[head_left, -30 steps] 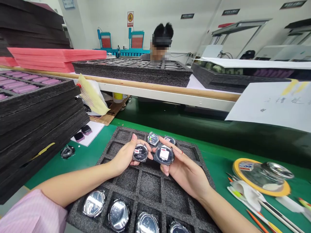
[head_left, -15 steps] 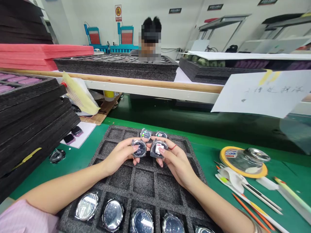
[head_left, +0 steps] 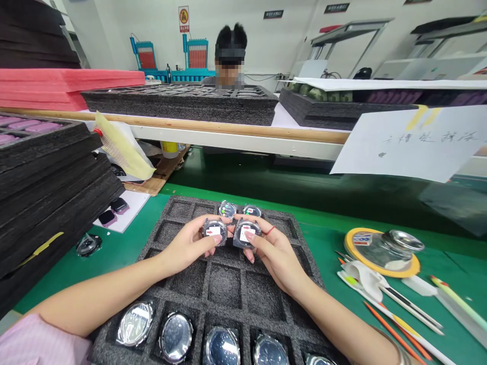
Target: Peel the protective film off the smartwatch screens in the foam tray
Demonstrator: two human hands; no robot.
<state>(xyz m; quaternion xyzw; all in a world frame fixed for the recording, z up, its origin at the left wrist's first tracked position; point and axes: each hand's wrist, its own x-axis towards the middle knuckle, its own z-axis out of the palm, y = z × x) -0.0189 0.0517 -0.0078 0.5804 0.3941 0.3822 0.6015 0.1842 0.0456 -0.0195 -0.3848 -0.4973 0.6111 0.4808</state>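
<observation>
A dark grey foam tray point(head_left: 228, 289) with square pockets lies on the green mat in front of me. My left hand point(head_left: 186, 243) pinches a round watch body point(head_left: 214, 230) wrapped in clear film, low over the tray's far rows. My right hand point(head_left: 272, 251) grips a second round watch body point(head_left: 245, 233) right beside it. Two more wrapped watch bodies point(head_left: 227, 209) point(head_left: 251, 210) sit in the far pockets just beyond my fingers. Several shiny round watch bodies point(head_left: 176, 335) fill the nearest row.
A tall stack of dark foam trays point(head_left: 49, 187) stands at my left, with two small purple watches point(head_left: 113, 211) on white paper beside it. A roll of yellow tape point(head_left: 380, 253), pens and tools point(head_left: 395, 304) lie at the right. A person sits behind the raised bench point(head_left: 236, 137).
Both hands have moved a little away from me and lower toward the tray's far rows, still holding the two watch bodies. The view has shifted slightly to the right.
</observation>
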